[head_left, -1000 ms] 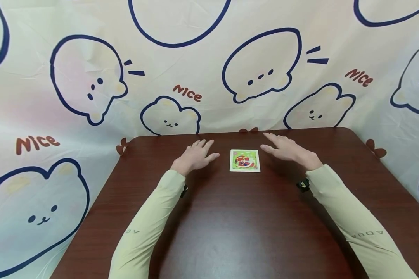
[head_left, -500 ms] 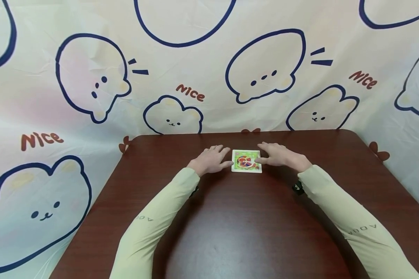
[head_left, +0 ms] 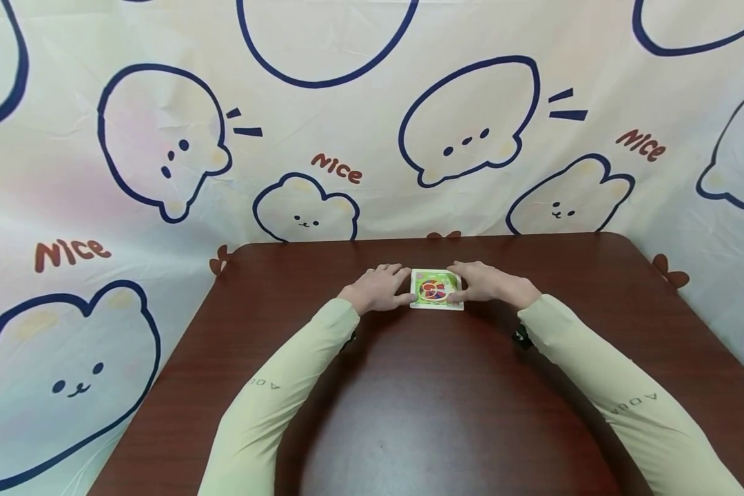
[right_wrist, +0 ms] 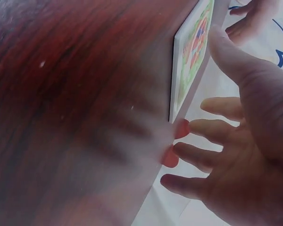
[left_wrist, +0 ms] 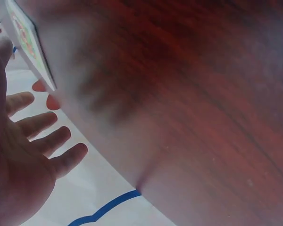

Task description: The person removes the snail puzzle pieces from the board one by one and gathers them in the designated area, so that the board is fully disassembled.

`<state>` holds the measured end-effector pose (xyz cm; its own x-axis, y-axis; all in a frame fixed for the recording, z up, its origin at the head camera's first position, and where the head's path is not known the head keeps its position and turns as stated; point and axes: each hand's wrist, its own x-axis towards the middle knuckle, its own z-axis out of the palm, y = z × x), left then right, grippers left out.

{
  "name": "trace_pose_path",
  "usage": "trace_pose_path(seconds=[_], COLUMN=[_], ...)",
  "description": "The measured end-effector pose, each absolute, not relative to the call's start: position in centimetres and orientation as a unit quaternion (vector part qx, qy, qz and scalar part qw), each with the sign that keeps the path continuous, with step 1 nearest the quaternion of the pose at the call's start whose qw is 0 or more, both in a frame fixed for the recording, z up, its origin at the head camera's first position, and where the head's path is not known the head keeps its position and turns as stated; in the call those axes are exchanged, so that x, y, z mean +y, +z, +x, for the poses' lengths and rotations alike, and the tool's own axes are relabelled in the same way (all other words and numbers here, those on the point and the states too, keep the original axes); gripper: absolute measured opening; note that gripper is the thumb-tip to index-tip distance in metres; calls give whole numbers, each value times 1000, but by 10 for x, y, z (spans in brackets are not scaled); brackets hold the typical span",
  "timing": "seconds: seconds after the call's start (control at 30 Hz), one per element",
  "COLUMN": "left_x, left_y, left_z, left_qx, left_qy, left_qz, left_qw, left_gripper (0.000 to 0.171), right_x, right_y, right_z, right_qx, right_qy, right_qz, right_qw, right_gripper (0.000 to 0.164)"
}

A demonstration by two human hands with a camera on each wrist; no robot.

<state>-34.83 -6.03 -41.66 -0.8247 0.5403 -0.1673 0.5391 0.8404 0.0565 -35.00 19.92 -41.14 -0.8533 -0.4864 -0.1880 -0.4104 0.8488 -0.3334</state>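
Observation:
A flat, square picture board [head_left: 432, 292] with a white rim and a green, red and purple print lies on the dark brown table [head_left: 384, 399]. My left hand [head_left: 379, 288] is at its left edge, thumb and fingers apart. From the other side my right hand [head_left: 482, 282] reaches in, thumb and index finger over the board's right edge. In the left wrist view the fingers [left_wrist: 40, 125] are spread and nearly straight beside the board [left_wrist: 30, 47]. Relaxed, separated fingers [right_wrist: 203, 132] also show in the right wrist view. Whether either hand touches the board, I cannot tell.
Behind the table hangs a pale cloth [head_left: 372, 124] printed with blue-outlined bears and the word "Nice". The table's far edge runs just beyond the board. Light sleeves [head_left: 285, 386] cover both forearms, with a dark device [head_left: 521, 337] at the right wrist.
Both hands have moved inward, from well apart on either side to the board's left and right edges. The board itself has stayed in about the same place.

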Motion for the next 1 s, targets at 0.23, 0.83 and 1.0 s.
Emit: trace_pose_path(seconds=[0.23,0.83,1.0], left_x=[-59,-58,-57], left_y=[-421,-425,-423], left_z=[-347,-336,-331], left_qx=[955,944,939], left_qy=[-3,-24,-37], left_qz=[282,289,304], left_qw=[96,155,155], left_gripper=[79,94,94], right_x=[197,196,194], right_y=[-417,-417,-415], right_z=[-350,-335,-329], right_qx=[952,948,948], right_qy=[-109,-94,-81], right_qz=[-242,-249,-254], right_qw=[152,173,175], right_gripper=[87,85,84])
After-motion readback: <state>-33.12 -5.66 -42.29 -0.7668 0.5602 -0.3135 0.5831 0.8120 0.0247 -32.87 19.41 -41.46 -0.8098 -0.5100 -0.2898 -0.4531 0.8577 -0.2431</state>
